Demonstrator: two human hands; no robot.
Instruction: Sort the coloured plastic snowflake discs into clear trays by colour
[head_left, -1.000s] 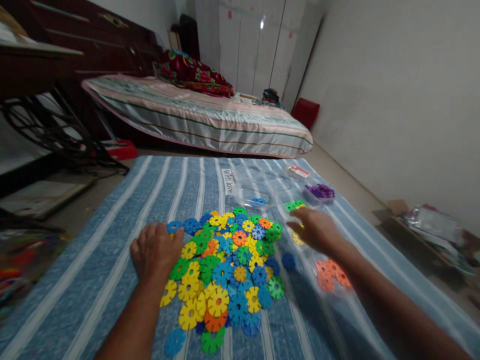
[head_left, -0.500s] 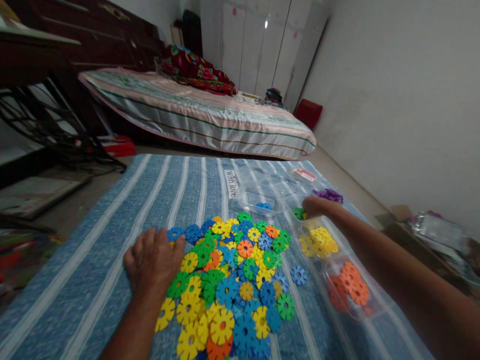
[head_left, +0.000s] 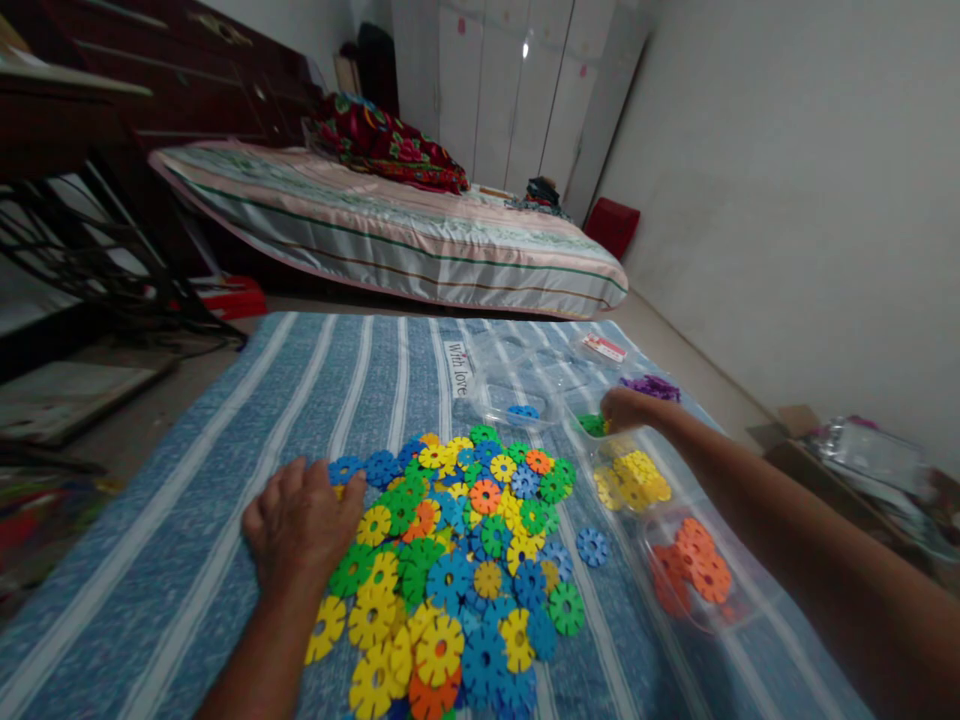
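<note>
L hand [head_left: 300, 525] lies palm-down on the left edge of the disc pile [head_left: 457, 560], fingers [head_left: 341, 490] spread and flat, clamped on nothing; same spot as 1 s ago, only slid a touch nearer the camera. The pile, mixed yellow/blue/green/orange discs, sits mid-blanket [head_left: 225, 420]; one loose blue disc [head_left: 592, 546] lies just right of it. R hand [head_left: 628, 408] has changed most: 1 s ago it hovered by the pile's right edge, now it's stretched out over the green discs [head_left: 592, 424] in a clear tray; fingers curled together at the green ones, can't tell if a disc is pinched. Judging by that, a green piece looks sorted into its own lot. Yellow discs [head_left: 634, 478] and orange discs [head_left: 694, 575] show now in trays nearer; purple discs [head_left: 651, 386] beyond the hand. View shifted slightly vs earlier.
</note>
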